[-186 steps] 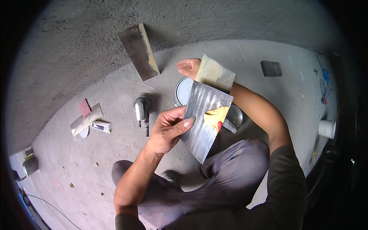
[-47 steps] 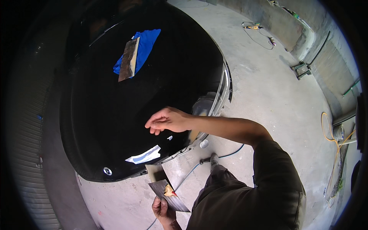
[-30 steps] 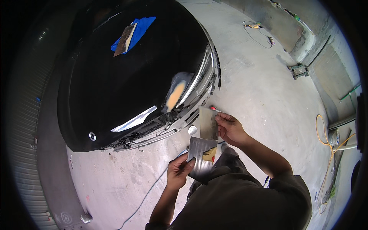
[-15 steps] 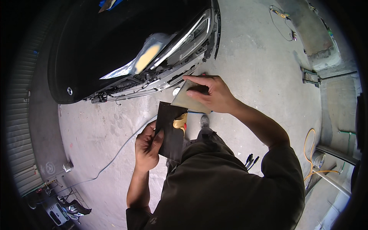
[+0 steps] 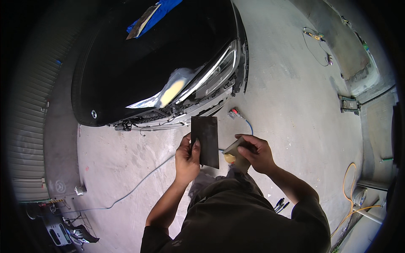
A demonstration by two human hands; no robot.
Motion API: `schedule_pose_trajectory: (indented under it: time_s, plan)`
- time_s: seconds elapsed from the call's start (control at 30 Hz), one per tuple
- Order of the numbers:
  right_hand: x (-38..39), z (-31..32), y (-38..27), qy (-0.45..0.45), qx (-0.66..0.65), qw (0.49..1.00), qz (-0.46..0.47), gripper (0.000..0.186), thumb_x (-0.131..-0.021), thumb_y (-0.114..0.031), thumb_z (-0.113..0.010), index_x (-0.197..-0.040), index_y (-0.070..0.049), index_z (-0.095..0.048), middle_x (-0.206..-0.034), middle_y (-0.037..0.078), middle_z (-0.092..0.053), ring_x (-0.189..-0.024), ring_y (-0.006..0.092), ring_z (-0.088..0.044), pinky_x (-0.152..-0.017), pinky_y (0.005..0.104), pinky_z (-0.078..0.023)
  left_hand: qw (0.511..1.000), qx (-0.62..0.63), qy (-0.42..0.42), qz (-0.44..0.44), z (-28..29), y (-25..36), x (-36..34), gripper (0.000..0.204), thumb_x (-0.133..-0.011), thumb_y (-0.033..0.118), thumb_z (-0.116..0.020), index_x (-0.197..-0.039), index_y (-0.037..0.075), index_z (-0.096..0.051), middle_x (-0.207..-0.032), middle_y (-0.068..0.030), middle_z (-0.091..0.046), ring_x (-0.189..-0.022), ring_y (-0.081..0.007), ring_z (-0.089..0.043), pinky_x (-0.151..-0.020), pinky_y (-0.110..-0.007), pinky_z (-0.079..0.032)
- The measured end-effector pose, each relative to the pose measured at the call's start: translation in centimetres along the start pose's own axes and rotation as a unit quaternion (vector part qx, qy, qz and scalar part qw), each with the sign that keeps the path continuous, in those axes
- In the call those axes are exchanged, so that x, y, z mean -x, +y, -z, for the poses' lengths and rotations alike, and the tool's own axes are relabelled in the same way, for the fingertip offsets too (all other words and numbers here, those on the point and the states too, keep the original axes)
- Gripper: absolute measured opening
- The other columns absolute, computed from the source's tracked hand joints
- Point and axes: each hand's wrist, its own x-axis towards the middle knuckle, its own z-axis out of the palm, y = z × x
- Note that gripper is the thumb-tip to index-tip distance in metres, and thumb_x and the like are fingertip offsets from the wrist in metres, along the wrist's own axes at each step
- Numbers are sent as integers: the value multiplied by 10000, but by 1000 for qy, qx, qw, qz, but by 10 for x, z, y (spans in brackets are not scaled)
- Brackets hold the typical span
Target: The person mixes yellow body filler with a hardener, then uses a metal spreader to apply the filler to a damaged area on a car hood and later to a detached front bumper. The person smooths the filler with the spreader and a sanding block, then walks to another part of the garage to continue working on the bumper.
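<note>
My left hand [image 5: 187, 160] grips a dark rectangular board [image 5: 205, 143] by its left edge, thumb lying on its face. The board's surface looks bare, with only faint smears. To the right, my right hand [image 5: 260, 157] is closed on a translucent grey-olive putty spreader [image 5: 241, 163]. A lump of tan putty [image 5: 229, 157] sits at the spreader's left edge, a small gap away from the board. Ahead stands a car with a black hood [image 5: 126, 71]. A pale yellow filler patch [image 5: 172, 93] with sanded edges shows on the hood beside the headlight [image 5: 211, 76].
A red-topped tool [image 5: 234, 112] with a blue hose lies on the concrete floor before the bumperless car front. Brown and blue sheets [image 5: 143, 23] rest on the hood. A thin hose [image 5: 130, 190] crosses the floor at left; an orange hose [image 5: 348, 181] hangs at right.
The putty lump has come off the board onto the spreader. My right hand has moved down and right, and the board has shifted right and turned more upright. The view has shifted too.
</note>
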Motion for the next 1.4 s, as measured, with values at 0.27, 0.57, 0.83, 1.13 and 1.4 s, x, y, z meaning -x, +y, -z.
schedule_pose_trajectory:
  time_s: [0.27, 0.57, 0.83, 1.13, 1.4]
  plan:
    - [0, 9, -23, 18, 252, 839, 482, 336, -743, -40, -830, -1070, -112, -806, -1096, 73, -643, -1034, 255, -659, -1124, 535, -496, 947, 284, -14, 150, -47, 2, 12, 284, -1110, 152, -490, -1375, 57, -529, -1278, -110, -671, -1129, -179, -670, -937, -331, -561]
    - [-39, 15, -21, -19, 327, 823, 463, 323, -757, -62, -837, -1066, -154, -820, -1064, 50, -639, -1062, 213, -642, -1200, 527, -422, 930, 320, -140, 118, -12, -6, -33, 340, -1118, 163, -459, -1434, 47, -507, -1356, -84, -639, -1226, -163, -620, -1053, -330, -494]
    - [-103, 37, -32, -66, 441, 805, 391, 280, -777, -78, -804, -1055, -106, -810, -1108, 67, -691, -1078, 250, -644, -1192, 529, -412, 902, 350, -192, 162, 21, 4, -103, 388, -1113, 219, -477, -1439, 11, -494, -1356, -130, -647, -1228, -186, -628, -1069, -364, -485]
    - [-226, 29, -31, -97, -68, 993, -18, 141, -985, -9, -596, -1099, 41, -662, -1019, 79, -704, -946, 138, -651, -851, 291, -512, 932, 345, -66, 96, 48, 14, -168, 350, -1104, 152, -514, -1423, 6, -503, -1278, -73, -674, -1153, -122, -626, -1006, -299, -477]
    - [-388, 1, -49, -60, -433, 862, -255, 97, -1047, -111, -606, -1020, -38, -663, -868, -22, -613, -861, 62, -609, -784, 267, -499, 946, 257, 194, -42, 42, 40, -215, 357, -1029, 175, -647, -1332, 1, -574, -1201, -86, -689, -1068, -159, -650, -973, -321, -501]
